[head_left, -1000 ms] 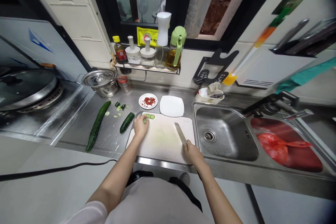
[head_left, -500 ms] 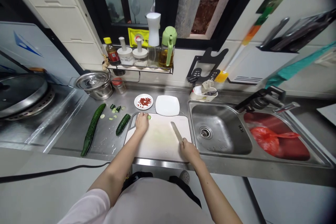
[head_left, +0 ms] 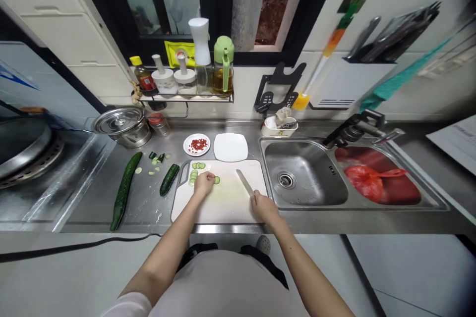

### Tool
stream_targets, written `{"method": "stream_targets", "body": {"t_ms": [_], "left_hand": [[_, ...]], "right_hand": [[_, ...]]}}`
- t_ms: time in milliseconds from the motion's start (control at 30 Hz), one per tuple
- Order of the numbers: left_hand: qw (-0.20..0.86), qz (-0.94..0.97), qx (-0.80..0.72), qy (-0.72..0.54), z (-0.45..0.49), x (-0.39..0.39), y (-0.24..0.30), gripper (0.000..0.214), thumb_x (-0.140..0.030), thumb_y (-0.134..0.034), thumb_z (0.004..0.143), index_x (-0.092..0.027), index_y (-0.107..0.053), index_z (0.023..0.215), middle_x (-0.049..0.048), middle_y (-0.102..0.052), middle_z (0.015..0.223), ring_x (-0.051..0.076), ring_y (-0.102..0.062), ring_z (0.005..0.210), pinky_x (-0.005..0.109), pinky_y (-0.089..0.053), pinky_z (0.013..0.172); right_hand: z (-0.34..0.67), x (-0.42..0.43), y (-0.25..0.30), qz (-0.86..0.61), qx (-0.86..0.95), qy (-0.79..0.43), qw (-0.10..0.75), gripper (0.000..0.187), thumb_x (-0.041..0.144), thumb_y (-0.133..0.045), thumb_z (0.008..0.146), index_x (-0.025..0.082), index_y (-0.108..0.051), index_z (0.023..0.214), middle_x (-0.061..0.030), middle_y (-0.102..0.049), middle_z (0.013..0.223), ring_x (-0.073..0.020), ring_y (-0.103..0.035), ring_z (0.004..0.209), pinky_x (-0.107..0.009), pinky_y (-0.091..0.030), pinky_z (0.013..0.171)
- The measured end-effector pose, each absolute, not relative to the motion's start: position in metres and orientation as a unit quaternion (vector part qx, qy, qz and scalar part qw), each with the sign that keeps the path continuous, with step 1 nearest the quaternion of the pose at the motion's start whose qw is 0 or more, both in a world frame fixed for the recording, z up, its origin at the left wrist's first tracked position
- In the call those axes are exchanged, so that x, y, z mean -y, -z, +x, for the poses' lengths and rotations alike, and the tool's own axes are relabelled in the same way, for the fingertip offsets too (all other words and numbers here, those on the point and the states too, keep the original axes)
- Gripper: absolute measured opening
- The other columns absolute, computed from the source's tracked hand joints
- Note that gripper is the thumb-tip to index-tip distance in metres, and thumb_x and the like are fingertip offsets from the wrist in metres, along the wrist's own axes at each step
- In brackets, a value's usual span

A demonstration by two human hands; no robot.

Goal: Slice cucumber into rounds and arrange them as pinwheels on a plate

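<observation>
My left hand (head_left: 205,184) is over the left half of the white cutting board (head_left: 230,210), its fingers pinched together at a round cucumber slice (head_left: 217,180). Beside that hand, on the board's left part, lie more cucumber slices (head_left: 193,177) in overlapping rows. A knife (head_left: 244,183) is in my right hand (head_left: 265,208), fingers wrapped round its handle, the blade pointing up and left above the board's right side. A shorter cucumber piece (head_left: 169,180) rests on the counter left of the board.
Behind the board stand a plate of small red pieces (head_left: 197,144) and a white square plate (head_left: 230,147). Further left are a long cucumber (head_left: 125,190), cucumber scraps (head_left: 156,157) and a lidded pot (head_left: 122,124). The sink (head_left: 305,173) borders the board's right side.
My left hand has come from the board's top left edge toward me and right, uncovering cucumber slices. My right hand stays with the knife at the board's right side. The view has shifted slightly.
</observation>
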State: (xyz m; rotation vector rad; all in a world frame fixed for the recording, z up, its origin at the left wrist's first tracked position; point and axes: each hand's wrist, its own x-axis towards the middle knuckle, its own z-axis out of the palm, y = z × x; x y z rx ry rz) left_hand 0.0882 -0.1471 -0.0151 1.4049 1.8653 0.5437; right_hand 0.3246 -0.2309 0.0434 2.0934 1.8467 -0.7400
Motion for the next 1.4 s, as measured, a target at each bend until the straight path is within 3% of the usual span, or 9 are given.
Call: {"method": "stream_targets", "body": {"t_ms": [233, 500, 1400], "left_hand": [[0.316, 0.584, -0.72, -0.199, 0.087, 0.149, 0.02, 0.018, -0.017, -0.062, 0.077, -0.018, -0.07, 0.093, 0.0029, -0.07, 0.081, 0.017, -0.063, 0.081, 0.025, -0.044, 0.071], [0.312, 0.561, -0.742, -0.194, 0.085, 0.146, 0.019, 0.014, -0.02, -0.063, 0.078, -0.019, -0.065, 0.091, 0.0008, -0.067, 0.078, 0.016, -0.061, 0.075, 0.025, -0.042, 0.069], [0.324, 0.556, -0.746, -0.168, 0.083, 0.14, 0.019, 0.013, -0.02, -0.063, 0.077, -0.021, -0.064, 0.09, 0.0004, -0.067, 0.08, 0.016, -0.062, 0.078, 0.025, -0.041, 0.068]], "right_hand": [[0.316, 0.238, -0.055, 0.707, -0.652, 0.241, 0.129, 0.035, 0.033, -0.027, 0.101, 0.017, -0.052, 0.119, -0.0152, -0.069, 0.106, -0.0245, -0.065, 0.101, -0.032, -0.043, 0.079], [0.291, 0.249, -0.062, 0.64, -0.709, 0.261, 0.141, 0.029, 0.027, -0.029, 0.1, 0.017, -0.053, 0.113, -0.0149, -0.07, 0.101, -0.0245, -0.066, 0.098, -0.032, -0.043, 0.078], [0.282, 0.24, -0.063, 0.622, -0.708, 0.282, 0.178, 0.03, 0.017, -0.032, 0.095, 0.015, -0.053, 0.117, -0.0161, -0.069, 0.102, -0.0259, -0.067, 0.097, -0.033, -0.044, 0.075]]}}
